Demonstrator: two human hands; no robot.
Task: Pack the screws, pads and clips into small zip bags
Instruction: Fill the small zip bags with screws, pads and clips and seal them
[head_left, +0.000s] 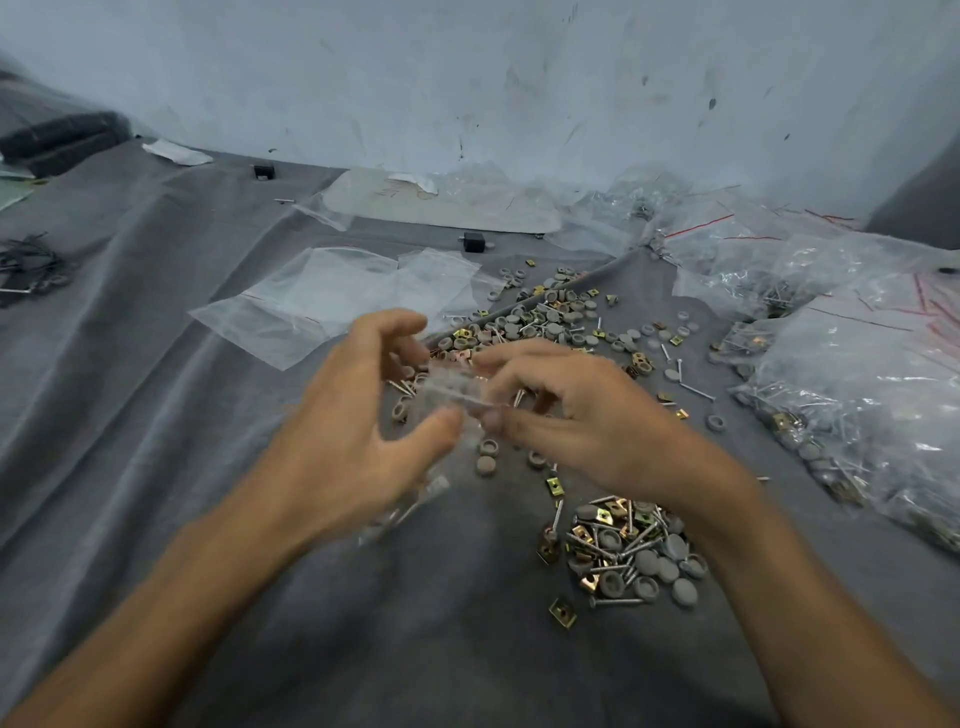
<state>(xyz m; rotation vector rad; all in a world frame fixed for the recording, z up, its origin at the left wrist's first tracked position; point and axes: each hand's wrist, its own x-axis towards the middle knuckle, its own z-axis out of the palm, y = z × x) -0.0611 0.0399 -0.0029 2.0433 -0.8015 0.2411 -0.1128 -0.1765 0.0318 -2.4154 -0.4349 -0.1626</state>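
Head view, looking down at the work surface. A creased grey cloth (156, 415) covered the whole surface, meeting a scuffed pale wall (467, 78) across the top of the frame; a heap of filled clear bags (857, 389), some with red seal lines, occupied the right edge; a flat pale sheet (441, 208) lay at upper centre against the wall; two empty zip bags (322, 301) lay flat and overlapping at centre left.

The left hand (363, 426) and the right hand (582, 410) met at the middle of the frame, forearms entering from the lower corners; the right hand pinched the small zip bag (457, 395) between thumb and curled fingers; the left hand was blurred, its thumb against the bag's lower edge and its fingers arched above it, so whether it gripped the bag cannot be told; the bag was thus held above the cloth between both hands, its contents unclear.

A far pile (540, 322) of loose parts spread just beyond the hands; a near pile (628, 551) lay at lower right of centre, beside the right forearm; both mixed grey round pads (647, 562), brass-coloured square clips (562, 607) and silver screws (696, 391), with strays scattered between them.

A dark stack (57, 140) sat at upper left; a tangle of black ties (31, 265) lay at the left edge; one small black block (472, 242) stood above the far pile.
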